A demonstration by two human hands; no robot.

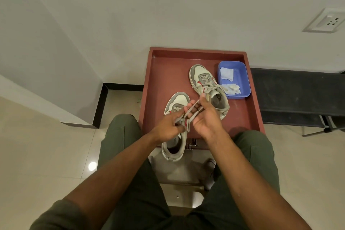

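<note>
Against the wall: a red-brown worktop (197,51) with a raised rim, standing on pale glossy floor tiles (46,155).
Room: plain grey-white wall (168,5) with a white socket (328,22) at the upper right; black skirting (100,102) at the corner on the left; a black seat (298,89) on metal legs just beside the worktop's right side.
Blue tub (244,80): sits in the far right corner of the worktop and holds two crumpled white cloths (226,73).
Far sneaker (203,78): white, grey and red, lying just beside the tub with its toe pointing away.
Near sneaker (175,147): same colours, under the hands, with its heel hanging over the worktop's near edge.
Lace (188,114): grey and flat, strung between both hands above the near sneaker; which shoe it belongs to I cannot tell.
Left hand (168,127): fingers curled, pinching the lace.
Right hand (203,117): palm up, fingers bent, with lace strands looped across them.
</note>
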